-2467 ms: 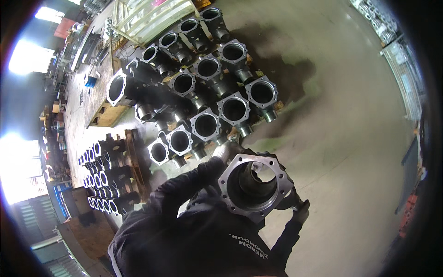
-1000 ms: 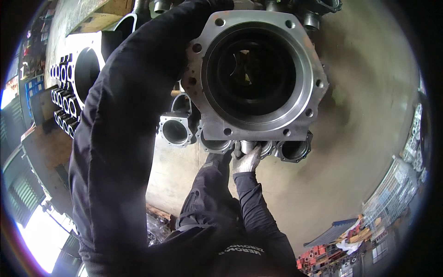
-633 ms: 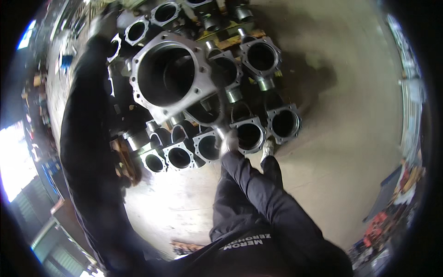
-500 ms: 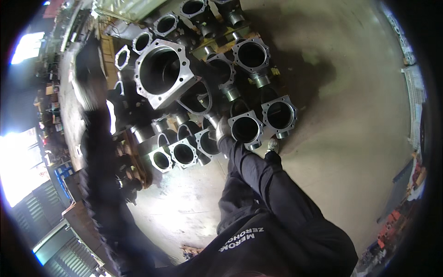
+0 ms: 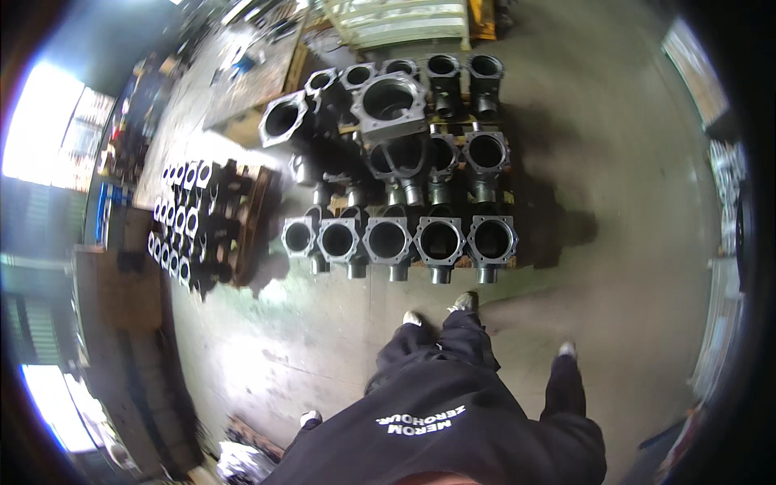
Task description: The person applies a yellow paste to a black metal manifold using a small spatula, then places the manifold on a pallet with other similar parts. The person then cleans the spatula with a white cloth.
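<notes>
The person stands on the concrete floor point(image 5: 614, 202) just in front of a low pallet point(image 5: 508, 196) full of grey metal housings. Both arms hang down. The left hand point(image 5: 309, 418) is at the lower left of the frame and the right hand point(image 5: 567, 349) at the lower right, each in a light glove. Neither hand holds or touches anything. The fingers are too small here to tell if they are released or clenched.

The big housing point(image 5: 388, 101) with the square flange and round bore lies in the upper middle of the frame, on top of the other castings and a little tilted. It looks heavy and rests only on rims beneath it. In my judgement it is handled best with both hands on the flange, the feet close to the pallet, and fingers away from the gaps between castings.

A front row of housings point(image 5: 388, 241) stands between the person's shoes point(image 5: 465, 301) and the big one, so it can be reached only across them. At the left is a second stack of smaller parts point(image 5: 182, 234), and at the top a wire cage point(image 5: 396, 20).
</notes>
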Demonstrator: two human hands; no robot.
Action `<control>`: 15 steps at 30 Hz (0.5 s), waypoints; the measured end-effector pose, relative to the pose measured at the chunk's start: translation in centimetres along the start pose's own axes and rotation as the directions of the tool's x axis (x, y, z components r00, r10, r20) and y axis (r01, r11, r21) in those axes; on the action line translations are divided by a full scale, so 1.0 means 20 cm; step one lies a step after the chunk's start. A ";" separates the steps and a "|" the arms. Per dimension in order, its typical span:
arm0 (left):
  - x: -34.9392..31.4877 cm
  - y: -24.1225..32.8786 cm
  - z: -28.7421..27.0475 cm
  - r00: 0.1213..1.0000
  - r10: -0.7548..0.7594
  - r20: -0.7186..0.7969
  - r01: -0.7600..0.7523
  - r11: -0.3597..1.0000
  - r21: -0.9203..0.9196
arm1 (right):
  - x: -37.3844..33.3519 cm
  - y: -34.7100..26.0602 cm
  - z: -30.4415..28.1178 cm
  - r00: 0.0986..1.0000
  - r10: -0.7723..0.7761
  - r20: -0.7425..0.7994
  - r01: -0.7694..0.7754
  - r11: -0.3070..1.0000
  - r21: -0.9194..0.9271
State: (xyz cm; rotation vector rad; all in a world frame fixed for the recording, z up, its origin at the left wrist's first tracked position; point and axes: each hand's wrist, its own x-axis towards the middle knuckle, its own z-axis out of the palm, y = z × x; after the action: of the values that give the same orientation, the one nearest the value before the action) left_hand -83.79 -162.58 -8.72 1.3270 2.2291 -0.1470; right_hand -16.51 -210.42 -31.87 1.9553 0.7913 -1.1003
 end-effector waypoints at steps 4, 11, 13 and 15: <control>-0.21 -0.47 0.15 0.991 -0.120 -0.067 0.106 0.977 -0.186 | -0.33 0.07 0.39 0.913 0.389 0.123 -0.344 0.572 0.745; -0.32 -0.08 0.16 0.942 0.192 -0.276 -0.325 0.727 -0.605 | -0.01 -0.38 -0.51 0.849 0.528 -0.026 -0.103 0.213 0.972; -0.36 0.02 -0.15 0.879 0.254 -0.404 -0.448 0.728 -0.518 | -0.09 -0.54 -1.07 0.935 0.207 -0.289 0.350 -0.394 0.850; -0.44 0.08 -0.54 0.771 0.315 -0.553 -0.610 0.616 -0.499 | -0.32 -0.75 -1.56 0.836 0.162 -0.524 0.541 -0.405 0.737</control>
State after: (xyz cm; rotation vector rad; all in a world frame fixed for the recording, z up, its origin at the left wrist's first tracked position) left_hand -83.40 -164.78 5.09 1.5450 1.8204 1.1340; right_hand -17.87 -177.51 -19.74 3.8941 0.1538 -2.0195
